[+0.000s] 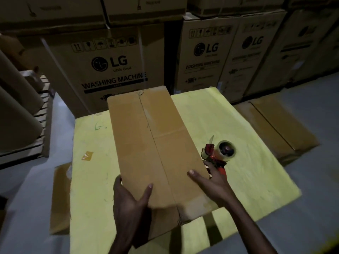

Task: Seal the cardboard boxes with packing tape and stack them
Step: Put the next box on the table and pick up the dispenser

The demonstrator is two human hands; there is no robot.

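A long brown cardboard box (156, 143) lies flat on the yellow-covered worktop (238, 125), running from the near edge to the far edge, a little left of the middle; its top flaps are closed and meet in a seam along its length, with glossy tape showing over the far part of that seam. The left hand (128, 202) grips the box at its near left corner – thumb on the top face, fingers curled round the left side. The right hand (212, 184) holds the near right edge, thumb flat on top and fingers reaching down the right side; whether those fingers also touch the dispenser cannot be told. A red-and-orange tape dispenser (218, 153) carrying a roll of clear tape rests on the worktop just beside the box's right side, toward the right edge. A small brown scrap of tape (87, 155) is stuck near the worktop's left edge. On the floor to the right lies a flattened cardboard sheet (278, 129); behind the worktop stand tall washing-machine cartons (110, 61) – stacked in rows.
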